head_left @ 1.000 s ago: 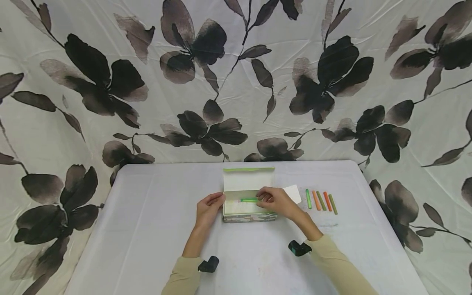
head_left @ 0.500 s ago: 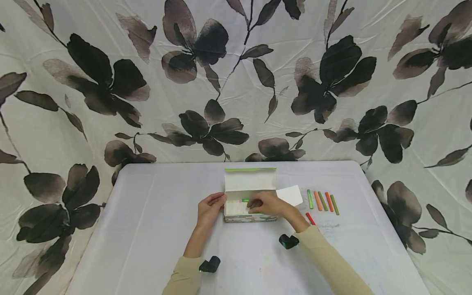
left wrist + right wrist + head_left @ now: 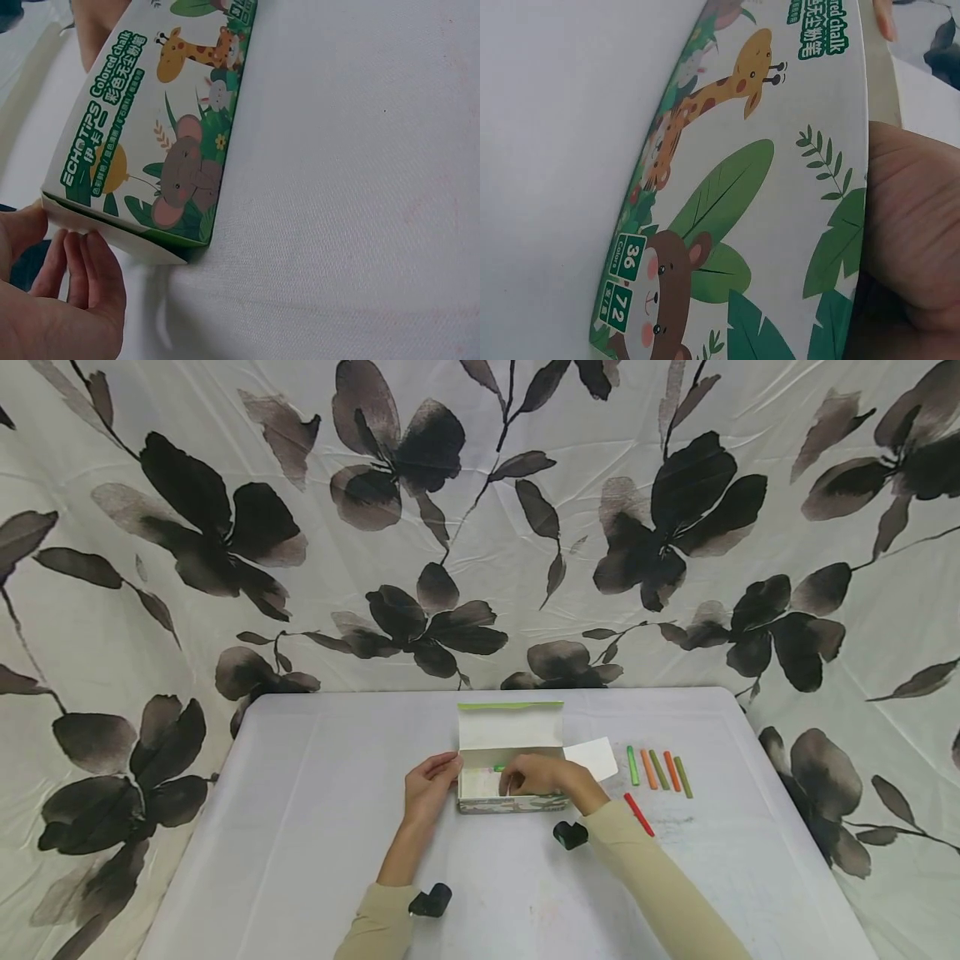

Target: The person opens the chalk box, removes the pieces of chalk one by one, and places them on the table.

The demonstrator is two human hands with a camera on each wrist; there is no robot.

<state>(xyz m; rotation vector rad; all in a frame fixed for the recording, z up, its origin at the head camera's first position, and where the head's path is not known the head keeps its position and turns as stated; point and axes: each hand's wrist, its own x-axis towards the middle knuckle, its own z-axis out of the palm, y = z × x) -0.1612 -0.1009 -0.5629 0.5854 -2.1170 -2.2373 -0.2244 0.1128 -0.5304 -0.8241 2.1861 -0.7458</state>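
Six chalk sticks (image 3: 659, 769) lie right of one chalk box (image 3: 510, 807), left hand (image 3: 427, 789) pinching its left end, right hand (image 3: 534, 774) inside beside one green stick (image 3: 498, 768), grip impossible to tell.

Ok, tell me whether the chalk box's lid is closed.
No, the head view shows the lid open at the back and the right hand reaching into the chalk box.

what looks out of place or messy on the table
One red chalk stick lies slanted on its own, nearer the person than the neat row of five sticks. Faint dark smudges to its right mark the white tablecloth. No stick in that row looks broken.
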